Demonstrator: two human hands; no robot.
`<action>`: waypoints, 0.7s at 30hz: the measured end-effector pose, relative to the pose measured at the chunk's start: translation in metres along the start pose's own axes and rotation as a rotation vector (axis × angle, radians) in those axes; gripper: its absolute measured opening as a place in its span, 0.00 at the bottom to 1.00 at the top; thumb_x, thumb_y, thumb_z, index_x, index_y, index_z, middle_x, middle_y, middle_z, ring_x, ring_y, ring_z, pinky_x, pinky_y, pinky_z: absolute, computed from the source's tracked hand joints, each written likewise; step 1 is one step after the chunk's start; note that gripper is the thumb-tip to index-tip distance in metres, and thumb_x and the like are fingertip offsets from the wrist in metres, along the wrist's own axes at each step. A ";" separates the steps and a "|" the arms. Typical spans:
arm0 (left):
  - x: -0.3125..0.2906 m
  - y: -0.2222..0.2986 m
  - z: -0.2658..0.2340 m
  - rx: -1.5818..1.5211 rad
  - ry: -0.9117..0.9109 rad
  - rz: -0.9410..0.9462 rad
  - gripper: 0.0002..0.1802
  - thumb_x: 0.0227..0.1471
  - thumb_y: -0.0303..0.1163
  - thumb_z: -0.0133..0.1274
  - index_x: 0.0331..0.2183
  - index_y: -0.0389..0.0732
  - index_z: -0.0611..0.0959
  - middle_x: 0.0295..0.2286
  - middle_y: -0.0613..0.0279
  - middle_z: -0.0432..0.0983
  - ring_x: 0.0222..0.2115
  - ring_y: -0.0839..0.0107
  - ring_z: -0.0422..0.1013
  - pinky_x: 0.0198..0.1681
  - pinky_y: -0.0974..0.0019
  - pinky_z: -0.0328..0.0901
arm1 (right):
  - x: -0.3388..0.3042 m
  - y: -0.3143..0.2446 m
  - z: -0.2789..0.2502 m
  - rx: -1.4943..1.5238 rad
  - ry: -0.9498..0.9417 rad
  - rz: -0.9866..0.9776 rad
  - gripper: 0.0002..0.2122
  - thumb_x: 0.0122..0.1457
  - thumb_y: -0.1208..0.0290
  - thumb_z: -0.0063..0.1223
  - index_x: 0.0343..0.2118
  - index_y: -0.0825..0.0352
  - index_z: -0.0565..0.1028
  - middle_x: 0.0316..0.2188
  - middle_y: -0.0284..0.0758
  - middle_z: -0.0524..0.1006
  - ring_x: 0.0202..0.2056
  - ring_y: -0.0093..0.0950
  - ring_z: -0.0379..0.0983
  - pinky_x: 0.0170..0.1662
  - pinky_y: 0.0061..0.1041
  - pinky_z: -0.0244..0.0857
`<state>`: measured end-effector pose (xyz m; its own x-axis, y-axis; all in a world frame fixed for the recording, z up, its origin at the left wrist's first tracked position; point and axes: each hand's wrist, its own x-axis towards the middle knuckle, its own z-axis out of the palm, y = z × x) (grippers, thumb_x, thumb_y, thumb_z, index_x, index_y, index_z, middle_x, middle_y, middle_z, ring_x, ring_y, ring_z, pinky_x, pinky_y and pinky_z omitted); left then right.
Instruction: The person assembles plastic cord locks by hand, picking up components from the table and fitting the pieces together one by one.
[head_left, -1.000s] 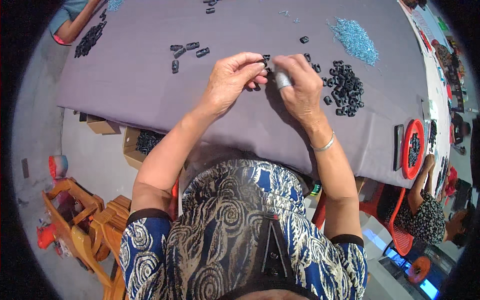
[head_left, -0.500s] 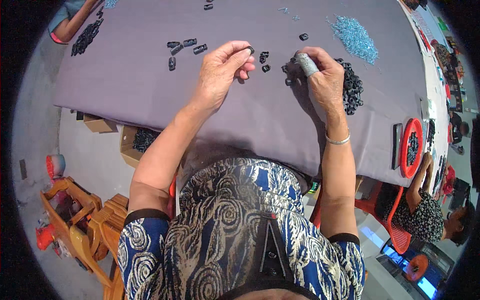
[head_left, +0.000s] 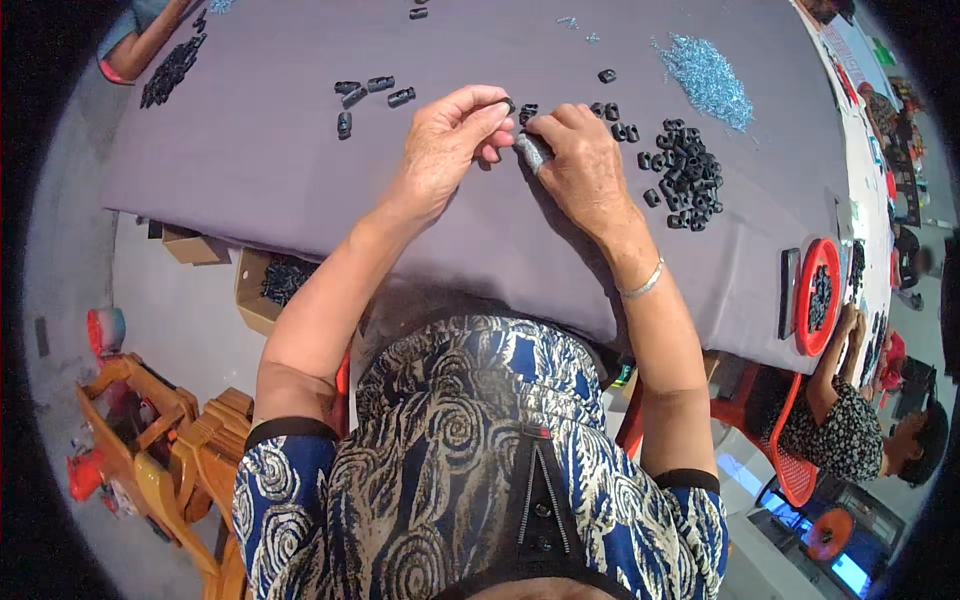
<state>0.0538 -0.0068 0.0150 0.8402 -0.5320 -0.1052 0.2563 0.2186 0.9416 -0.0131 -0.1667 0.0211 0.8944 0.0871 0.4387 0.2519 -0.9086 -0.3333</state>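
Note:
My left hand point(head_left: 440, 140) pinches a small black plastic piece point(head_left: 509, 104) between thumb and forefinger, its other fingers curled. Close beside it, my right hand point(head_left: 580, 160) has its fingers bent together, with a grey wrapping point(head_left: 534, 152) around the thumb. Whatever those right fingertips hold, if anything, is hidden. Just past the fingertips lies a black piece point(head_left: 528, 112). On the right is a heap of short black hollow pieces point(head_left: 690, 175), with a few strays between it and my hand. Several longer black cord locks point(head_left: 401, 97) lie left of my left hand.
A pile of tiny silvery-blue springs point(head_left: 708, 82) sits at the far right of the grey-covered table point(head_left: 270, 150). A red basket point(head_left: 822, 297) and a dark phone-like slab point(head_left: 789, 293) lie near the right edge. Another person's arm point(head_left: 150, 50) reaches in far left; someone sits at right.
My right hand has moved left from the heap to beside my left hand, uncovering black pieces near the heap. My left hand keeps its pinch, nearly still.

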 end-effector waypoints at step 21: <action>-0.003 0.002 0.004 0.098 -0.058 -0.030 0.13 0.57 0.31 0.51 0.41 0.34 0.78 0.30 0.63 0.75 0.28 0.80 0.70 0.30 0.77 0.66 | -0.003 0.008 -0.020 0.171 -0.130 -0.015 0.11 0.43 0.81 0.51 0.33 0.68 0.73 0.27 0.41 0.71 0.33 0.40 0.69 0.38 0.37 0.64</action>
<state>0.0498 -0.0079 0.0181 0.8028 -0.5845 -0.1181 0.2311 0.1224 0.9652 -0.0216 -0.1830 0.0339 0.9274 0.1626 0.3368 0.3149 -0.8253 -0.4688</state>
